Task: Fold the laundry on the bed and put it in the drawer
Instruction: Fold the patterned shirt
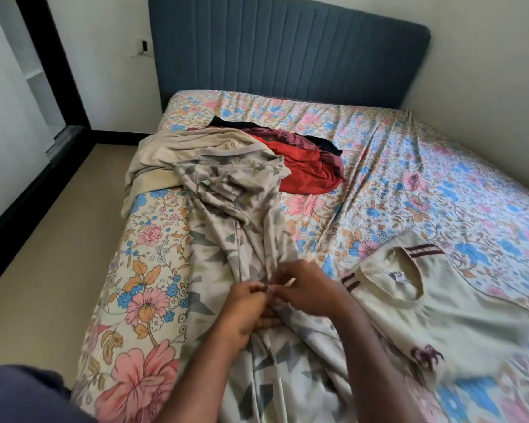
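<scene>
A long beige garment with a grey leaf print (226, 215) lies bunched down the near left of the bed. My left hand (247, 312) and my right hand (306, 290) meet over its middle, and both pinch a gathered fold of this printed cloth. To the right lies a cream knitted sweater (434, 312) with maroon stripes at the neck, spread flat. Farther back sits a pile: a plain beige garment (177, 154), a red garment (306, 169), a maroon one (287, 138) and a black one (324, 145).
The bed has a floral sheet (425, 184) and a blue padded headboard (287, 47). Beige floor (58, 233) runs along the bed's left side, with a dark-framed doorway (52, 71) beyond. No drawer is in view.
</scene>
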